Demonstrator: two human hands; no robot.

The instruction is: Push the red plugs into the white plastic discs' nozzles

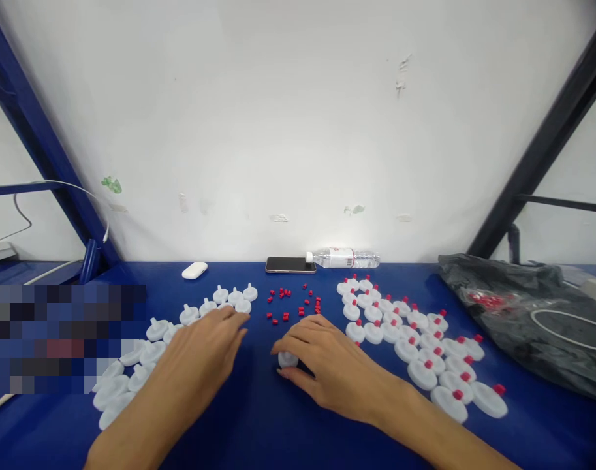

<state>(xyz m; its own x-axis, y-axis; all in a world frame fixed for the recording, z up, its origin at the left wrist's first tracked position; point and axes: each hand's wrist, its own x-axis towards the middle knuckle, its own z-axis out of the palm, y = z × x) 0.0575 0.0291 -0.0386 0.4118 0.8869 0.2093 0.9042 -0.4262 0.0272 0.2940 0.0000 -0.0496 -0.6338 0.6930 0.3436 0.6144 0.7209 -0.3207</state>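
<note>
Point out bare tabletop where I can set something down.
Bare tabletop shows between the forearms, and between the white case and the phone. Crowded: the left with white pieces, the right with red-tipped pieces, the middle with loose red pieces.

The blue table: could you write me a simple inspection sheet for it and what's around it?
Surface: blue table, partly pixelated at left.
Job's things: plain white discs at left, red-tipped white discs at right, loose red pieces between.
Clutter: phone, bottle on its side, white case, dark plastic bag.
Hands: right hand has fingers around a white piece; left hand is near the plain discs, grasp unclear.
Cables: white cable at left, white cord on the bag.
Surroundings: marked pale wall, blue post left, dark post right.
</note>
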